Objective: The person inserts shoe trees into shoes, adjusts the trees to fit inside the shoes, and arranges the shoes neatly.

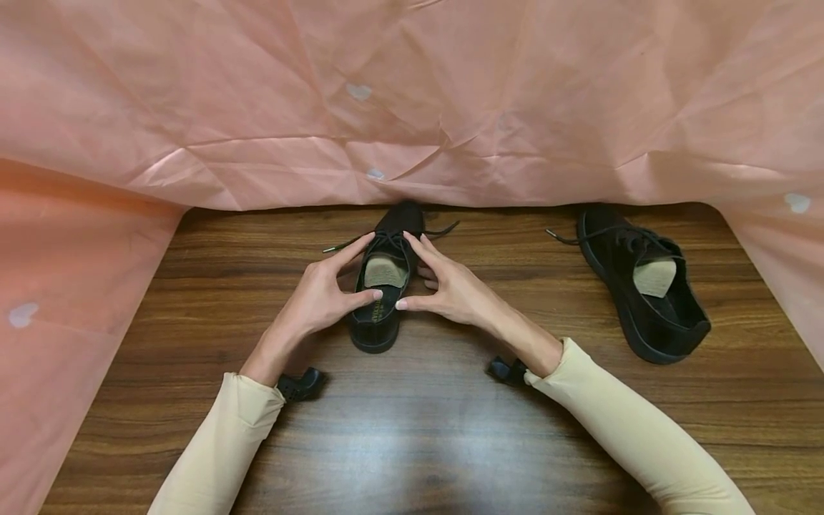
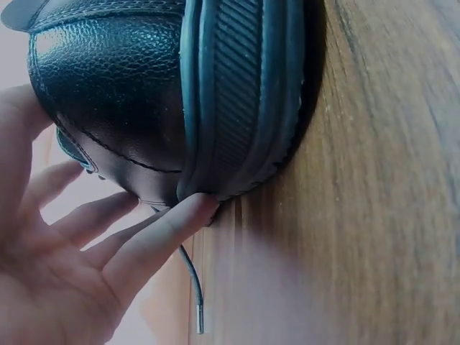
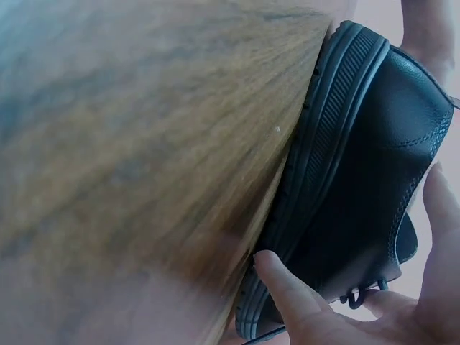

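Observation:
A black lace-up shoe (image 1: pixel 375 335) stands upright on the wooden table, toe away from me and laces tied in a bow. Beige padding (image 1: pixel 385 272) sits inside its opening. My left hand (image 1: pixel 315 297) lies along its left side, index fingertip at the laces and thumb over the opening. In the left wrist view, the little finger (image 2: pixel 162 241) reaches the sole's edge. My right hand (image 1: pixel 460 290) mirrors this on the right side, thumb tip at the collar. One of its fingers (image 3: pixel 284 287) touches the sole in the right wrist view. Both hands have their fingers spread and nearly straight.
Another black shoe (image 1: pixel 608 250), also padded, stands at the right with its lace trailing left. A pink sheet (image 1: pixel 412 93) with pale hearts hangs behind the table (image 1: pixel 212 286) and at both sides. Dark devices sit at both wrists.

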Tool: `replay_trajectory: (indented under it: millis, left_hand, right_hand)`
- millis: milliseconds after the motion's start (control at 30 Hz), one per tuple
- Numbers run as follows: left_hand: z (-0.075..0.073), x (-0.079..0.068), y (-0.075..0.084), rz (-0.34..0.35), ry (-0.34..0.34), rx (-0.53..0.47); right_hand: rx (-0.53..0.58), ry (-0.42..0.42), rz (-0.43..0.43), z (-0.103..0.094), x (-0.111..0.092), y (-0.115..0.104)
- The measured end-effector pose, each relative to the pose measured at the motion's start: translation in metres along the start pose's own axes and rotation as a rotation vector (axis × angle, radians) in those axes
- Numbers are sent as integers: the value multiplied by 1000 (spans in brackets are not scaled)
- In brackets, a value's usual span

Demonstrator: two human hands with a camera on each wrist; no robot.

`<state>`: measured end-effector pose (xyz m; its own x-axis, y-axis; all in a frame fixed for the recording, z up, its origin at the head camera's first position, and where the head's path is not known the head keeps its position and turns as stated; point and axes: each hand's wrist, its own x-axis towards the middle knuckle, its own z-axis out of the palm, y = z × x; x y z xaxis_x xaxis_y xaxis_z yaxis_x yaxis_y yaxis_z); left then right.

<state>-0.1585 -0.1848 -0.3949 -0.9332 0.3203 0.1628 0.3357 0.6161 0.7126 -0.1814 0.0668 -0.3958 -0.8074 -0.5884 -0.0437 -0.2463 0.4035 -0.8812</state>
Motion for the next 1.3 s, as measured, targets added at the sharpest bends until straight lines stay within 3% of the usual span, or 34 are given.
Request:
replay_trajectory:
  millis: [167,400,567,733,1033,1300]
  left_hand:
    - [0,1,-1,8,-8,-18]
    - [0,-1,0,-36,-27,-66]
    - [1,-1,-2,-35,-20,-101]
    - [3,-2,0,-30,-29,-166]
    - [9,-3,5,-68,-32,-247]
    - [16,-1,16,-103,-10,-317]
  right_hand:
    - [38,5,1,2,1,-1]
    - [-40,22,11,5,1,0]
    - [3,13,13,5,3,-1]
    - [-67,30,16,1,2,-3]
    - [74,20,1,-3,3,1]
    - [136,-21,5,-13,3,1]
